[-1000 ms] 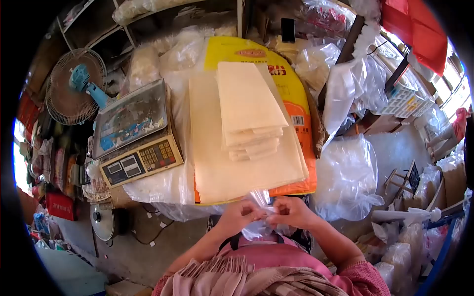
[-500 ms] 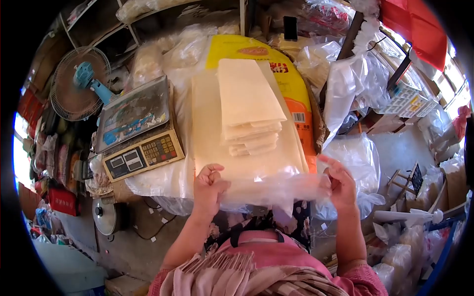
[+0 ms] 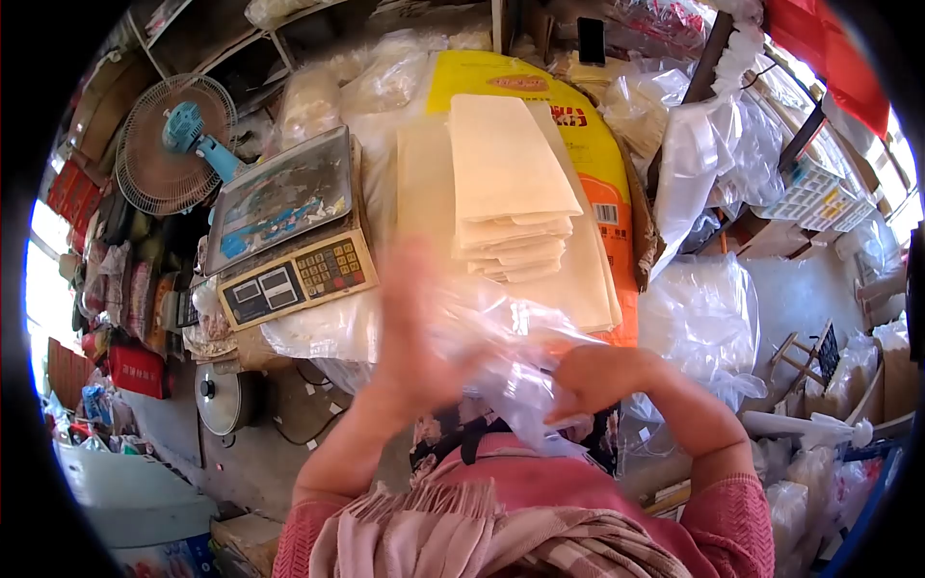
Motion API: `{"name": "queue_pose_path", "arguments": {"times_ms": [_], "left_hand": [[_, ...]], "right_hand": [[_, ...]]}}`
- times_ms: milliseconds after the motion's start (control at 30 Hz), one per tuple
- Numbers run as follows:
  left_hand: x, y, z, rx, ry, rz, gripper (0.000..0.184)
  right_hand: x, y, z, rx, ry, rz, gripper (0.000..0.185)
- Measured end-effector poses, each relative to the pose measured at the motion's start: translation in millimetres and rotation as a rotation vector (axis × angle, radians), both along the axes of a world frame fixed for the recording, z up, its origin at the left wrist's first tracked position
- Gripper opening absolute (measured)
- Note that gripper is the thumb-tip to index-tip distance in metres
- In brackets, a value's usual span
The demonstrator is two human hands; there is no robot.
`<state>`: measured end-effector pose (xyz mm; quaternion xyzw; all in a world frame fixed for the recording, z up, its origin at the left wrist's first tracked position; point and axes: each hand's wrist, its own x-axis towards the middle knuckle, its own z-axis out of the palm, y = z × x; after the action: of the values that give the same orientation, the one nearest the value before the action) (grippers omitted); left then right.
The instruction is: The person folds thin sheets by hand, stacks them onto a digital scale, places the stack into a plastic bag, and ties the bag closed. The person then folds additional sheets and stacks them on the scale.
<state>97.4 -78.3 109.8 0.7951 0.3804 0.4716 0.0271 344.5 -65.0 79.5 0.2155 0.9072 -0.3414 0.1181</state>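
Observation:
A clear plastic bag [image 3: 511, 371] hangs crumpled between my hands at the near edge of the table. My right hand [image 3: 602, 379] is closed on its right part, with the fingers curled downward. Motion smears my left hand [image 3: 414, 332], which is raised at the bag's left side; its fingers cannot be made out. Just beyond the bag lies a stack of folded cream-coloured sheets [image 3: 515, 178], thin and layered. Beneath the stack are larger flat cream sheets [image 3: 583, 299], partly covered by my left hand and the bag.
A digital scale [image 3: 289, 202] stands left of the sheets, with a blue fan [image 3: 183, 130] behind it. A yellow and orange sack [image 3: 602, 173] lies under the sheets. Plastic bags [image 3: 703, 308] hang at the right. A phone [image 3: 591, 40] is at the back, and a lidded pot [image 3: 224, 400] sits lower left.
The bag was stretched flat between both hands and is now bunched up. My right hand has moved left and inward; my left hand has risen, blurred. The whole view has shifted slightly.

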Motion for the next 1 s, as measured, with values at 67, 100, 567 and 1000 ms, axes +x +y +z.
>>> {"name": "queue_pose_path", "arguments": {"times_ms": [67, 100, 567, 1000], "left_hand": [[21.1, -15.3, 10.2, -0.195, 0.648, -0.338, 0.085], [18.7, -12.6, -16.4, -0.336, 0.694, -0.440, 0.065], [-9.4, 106.2, -9.5, -0.691, -1.212, -0.352, 0.025], [2.3, 130.0, -105.8, -1.248, -0.421, 0.064, 0.024]], "right_hand": [[-2.1, 7.8, 14.2, -0.117, 0.049, -0.123, 0.045], [-2.7, 10.9, 19.0, -0.180, 0.072, -0.183, 0.044], [22.6, 102.1, 29.8, -0.845, 1.627, -1.041, 0.018], [24.3, 132.3, -101.5, 0.119, 0.556, -1.149, 0.028]]}}
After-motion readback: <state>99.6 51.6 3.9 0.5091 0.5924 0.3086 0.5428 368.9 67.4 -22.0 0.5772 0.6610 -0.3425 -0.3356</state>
